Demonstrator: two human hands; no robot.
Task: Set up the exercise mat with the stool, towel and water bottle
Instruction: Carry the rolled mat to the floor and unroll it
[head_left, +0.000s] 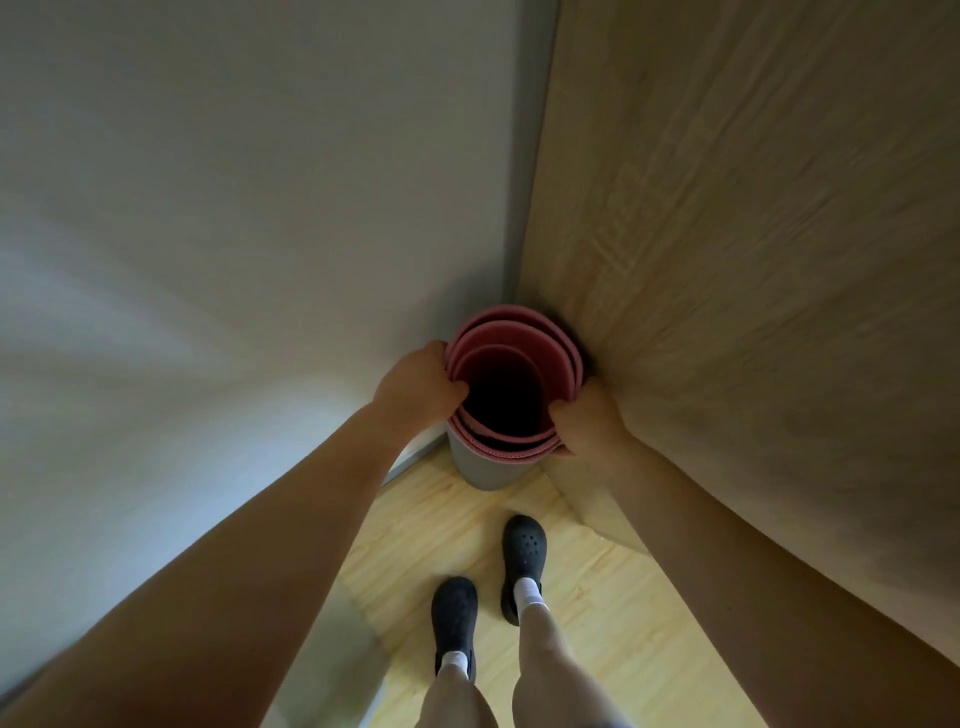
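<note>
A rolled exercise mat (511, 340), pink inside and grey outside, stands upright in the corner between a white wall and a wooden panel. I look down into its open top. My left hand (421, 382) grips the left rim, with the fingers hooked over the edge into the roll. On the right rim my right hand (589, 421) holds the mat, its fingers curled round the outer layers. No stool, towel or water bottle is in view.
The white wall (234, 234) fills the left and the wooden panel (753, 234) the right, which makes a tight corner. Light wooden floor (597, 597) lies below. My feet in dark clogs (523, 551) stand just behind the mat.
</note>
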